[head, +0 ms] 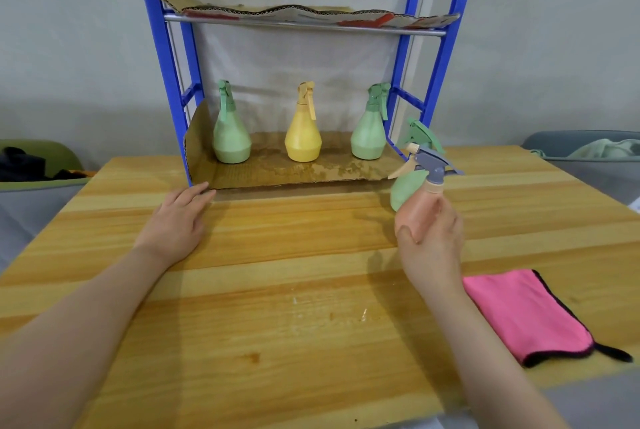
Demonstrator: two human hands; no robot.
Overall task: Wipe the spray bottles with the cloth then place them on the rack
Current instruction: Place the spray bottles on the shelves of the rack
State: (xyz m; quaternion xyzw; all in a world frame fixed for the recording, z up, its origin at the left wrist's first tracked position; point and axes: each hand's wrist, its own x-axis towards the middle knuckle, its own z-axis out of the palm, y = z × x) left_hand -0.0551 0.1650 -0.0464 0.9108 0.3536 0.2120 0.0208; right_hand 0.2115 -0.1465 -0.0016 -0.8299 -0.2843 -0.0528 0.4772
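We count three spray bottles standing upright on the lower cardboard-lined shelf of the blue rack (162,57): a green bottle at the left (231,137), a yellow bottle in the middle (303,137) and a second green bottle at the right (368,135), well apart from one another. We judge these three as already placed, though nothing here shows whether each was wiped. Our right hand (429,238) is curled round the body of a peach bottle with a grey trigger head (420,210), held tilted above the table (277,290) just in front of the rack's right post. Directly behind it stands another green bottle (408,186), on the table rather than on the shelf as far as we can tell. Our left hand (180,217) lies flat, fingers straight, on the table at the front edge of the shelf cardboard, holding nothing. The pink cloth (519,310) lies folded on the table to the right, near our right forearm and touched by neither hand. We judge two bottles remain: the peach one in hand, and the green one behind it. The lower body of that green bottle is hidden by the peach bottle and our fingers, so its footing is uncertain. The upper shelf carries only cardboard that we can see; its top is cut off.
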